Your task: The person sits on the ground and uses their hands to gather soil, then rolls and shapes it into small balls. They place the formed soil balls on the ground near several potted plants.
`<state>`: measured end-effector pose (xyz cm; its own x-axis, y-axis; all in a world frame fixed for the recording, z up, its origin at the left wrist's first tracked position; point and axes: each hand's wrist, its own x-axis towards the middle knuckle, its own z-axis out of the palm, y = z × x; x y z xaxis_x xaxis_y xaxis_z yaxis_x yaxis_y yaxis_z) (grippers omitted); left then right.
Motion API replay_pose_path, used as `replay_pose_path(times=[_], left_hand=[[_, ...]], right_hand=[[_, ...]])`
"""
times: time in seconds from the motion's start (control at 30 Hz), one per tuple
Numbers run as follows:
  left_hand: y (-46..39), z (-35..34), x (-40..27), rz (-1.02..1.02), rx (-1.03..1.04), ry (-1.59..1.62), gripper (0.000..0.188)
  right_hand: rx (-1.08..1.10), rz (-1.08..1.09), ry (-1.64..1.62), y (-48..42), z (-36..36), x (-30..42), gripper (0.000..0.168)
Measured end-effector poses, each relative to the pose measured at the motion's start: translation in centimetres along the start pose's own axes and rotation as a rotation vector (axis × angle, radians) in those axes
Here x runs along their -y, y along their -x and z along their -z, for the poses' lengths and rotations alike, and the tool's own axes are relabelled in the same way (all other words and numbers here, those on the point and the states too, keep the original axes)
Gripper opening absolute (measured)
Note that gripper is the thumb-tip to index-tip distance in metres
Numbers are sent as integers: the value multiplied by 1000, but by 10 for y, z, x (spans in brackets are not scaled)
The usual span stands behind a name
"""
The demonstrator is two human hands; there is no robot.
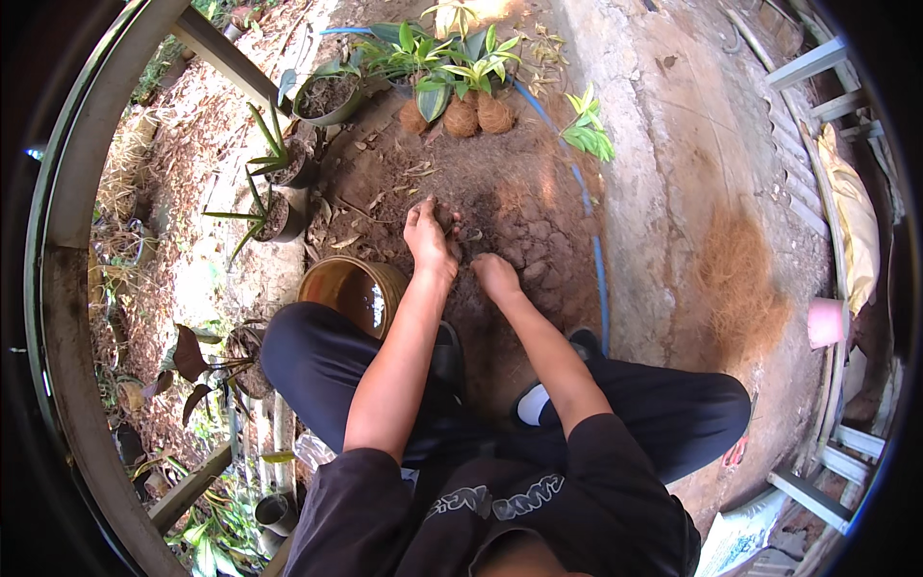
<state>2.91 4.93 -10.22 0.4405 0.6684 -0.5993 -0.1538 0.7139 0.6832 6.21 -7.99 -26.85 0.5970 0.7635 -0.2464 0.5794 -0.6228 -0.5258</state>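
Note:
My left hand point(430, 234) is cupped, palm up, around a dark clump of soil point(445, 216) above the ground. Just to its right and lower, my right hand point(495, 276) is curled close to the loose soil point(537, 252); its fingertips are hidden, so what it may hold cannot be told. A small pale object point(473, 234) lies between the hands. Beyond them, several leafy plants stand in a group, some with round fibre-wrapped root balls point(461, 117). A leafy cutting point(589, 130) lies at the right of these, by the blue hose.
A bucket of brownish water point(353, 292) stands by my left knee. Potted plants point(283, 215) line the left side. A blue hose point(598, 267) runs along the right of the soil. Brown coconut fibre point(743, 281) lies on the concrete, near a pink pot point(826, 322) and red-handled cutters point(735, 451).

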Motion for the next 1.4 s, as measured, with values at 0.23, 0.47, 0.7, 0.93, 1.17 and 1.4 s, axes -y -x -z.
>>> replay_pose_path(times=[0.23,0.47,0.7,0.93,1.17,1.4], left_hand=[[-6,0,8,9,9,8,11],[-11,2,16,16,40,-72,13],[-7,0,18,13,34,-101,14],[-3,-2,14,19,27,-99,14],[-5,-3,18,9,26,-72,12],[-7,2,19,10,33,-46,12]], right_hand=[[-92,-396,-1326,4,60,-2,33],[201,-437,-1869,20,102,-25,36],[164,-319,-1880,30,113,-27,26],[183,-291,-1407,20,95,-24,21],[-93,16,15,16,31,10,33],[-145,-13,122,25,18,34,19]])
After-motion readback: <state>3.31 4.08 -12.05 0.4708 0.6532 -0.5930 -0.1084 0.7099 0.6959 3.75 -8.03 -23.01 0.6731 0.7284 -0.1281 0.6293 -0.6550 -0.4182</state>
